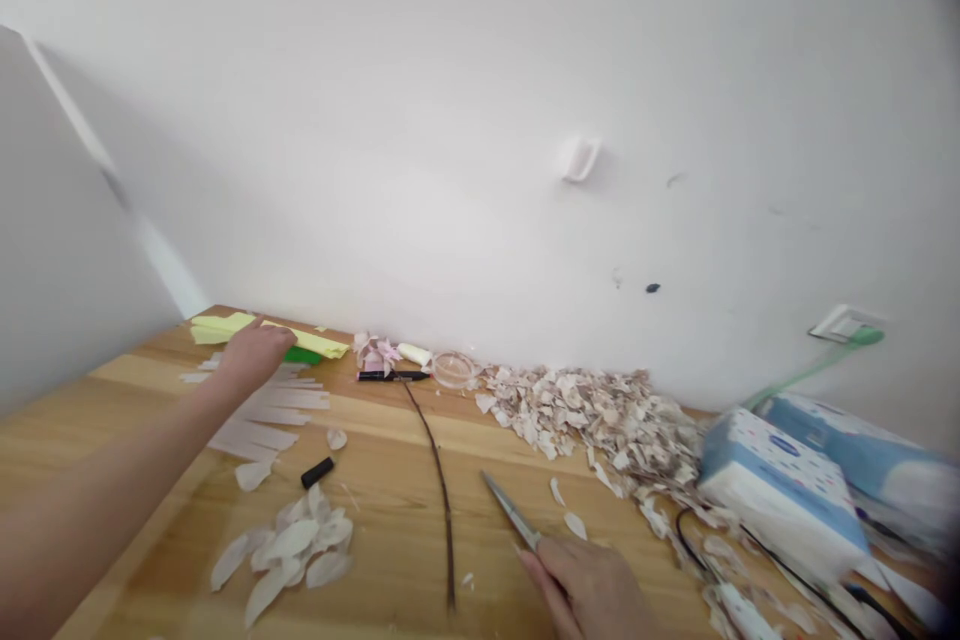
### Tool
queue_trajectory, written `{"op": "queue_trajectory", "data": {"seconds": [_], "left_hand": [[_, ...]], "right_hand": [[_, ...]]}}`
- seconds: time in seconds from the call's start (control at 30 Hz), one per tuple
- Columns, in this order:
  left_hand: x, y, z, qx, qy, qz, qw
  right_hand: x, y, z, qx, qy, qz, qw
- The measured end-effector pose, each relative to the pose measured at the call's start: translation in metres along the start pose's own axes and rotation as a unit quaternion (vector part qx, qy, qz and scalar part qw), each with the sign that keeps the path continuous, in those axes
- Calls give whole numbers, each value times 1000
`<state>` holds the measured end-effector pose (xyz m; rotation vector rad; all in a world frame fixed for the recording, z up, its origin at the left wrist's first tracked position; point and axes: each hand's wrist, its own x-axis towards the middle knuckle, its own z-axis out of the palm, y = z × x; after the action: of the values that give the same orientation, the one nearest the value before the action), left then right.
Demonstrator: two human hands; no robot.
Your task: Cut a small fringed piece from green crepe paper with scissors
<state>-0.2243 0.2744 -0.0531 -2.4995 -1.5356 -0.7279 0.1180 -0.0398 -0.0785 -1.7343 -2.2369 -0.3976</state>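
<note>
Dish [454, 371], contents unclear, sits beside pale scraps [600, 415]; right hand [589, 582] grips scissors [511, 510].

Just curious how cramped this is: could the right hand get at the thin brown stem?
Probably yes: the right hand is close to the thin brown stem, with only small pale scraps on the tabletop between. The scissors it holds might hamper picking it up, though.

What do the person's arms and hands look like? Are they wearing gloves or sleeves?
The left hand has no glove, and the left arm is slim, with no sleeve or watch showing. The right hand has no glove either; its forearm is out of view.
</note>
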Motion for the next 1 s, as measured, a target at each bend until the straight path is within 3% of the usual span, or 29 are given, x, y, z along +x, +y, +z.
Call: {"op": "queue_trajectory", "data": {"seconds": [0.13, 0.3, 0.5, 0.63, 0.7, 0.77, 0.8, 0.9, 1.0], "left_hand": [[-5, -4, -30, 47, 16, 22, 999], [-8, 14, -72, 67, 133, 27, 988], [-22, 66, -124, 27, 286, 49, 957], [-43, 119, -163, -30, 342, 80, 936], [-53, 150, -179, -83, 341, 110, 930], [-61, 178, -187, -275, 336, 133, 891], [-64, 189, -187, -337, 303, 134, 882], [-73, 215, -167, -437, 194, 75, 875], [-86, 229, -132, -487, 98, 17, 868]], "right_hand": [[3, -10, 1, 16, -15, -13, 1000], [5, -18, -7, 38, -14, 23, 999], [17, -26, -23, 166, -44, 185, 968], [35, -34, -40, 287, 0, 213, 934], [45, -41, -49, 400, 8, 207, 893], [55, -49, -58, 548, 11, 169, 819], [59, -54, -62, 618, 0, 142, 774], [63, -70, -75, 755, -55, 101, 645], [55, -82, -83, 810, -87, 141, 562]]}}
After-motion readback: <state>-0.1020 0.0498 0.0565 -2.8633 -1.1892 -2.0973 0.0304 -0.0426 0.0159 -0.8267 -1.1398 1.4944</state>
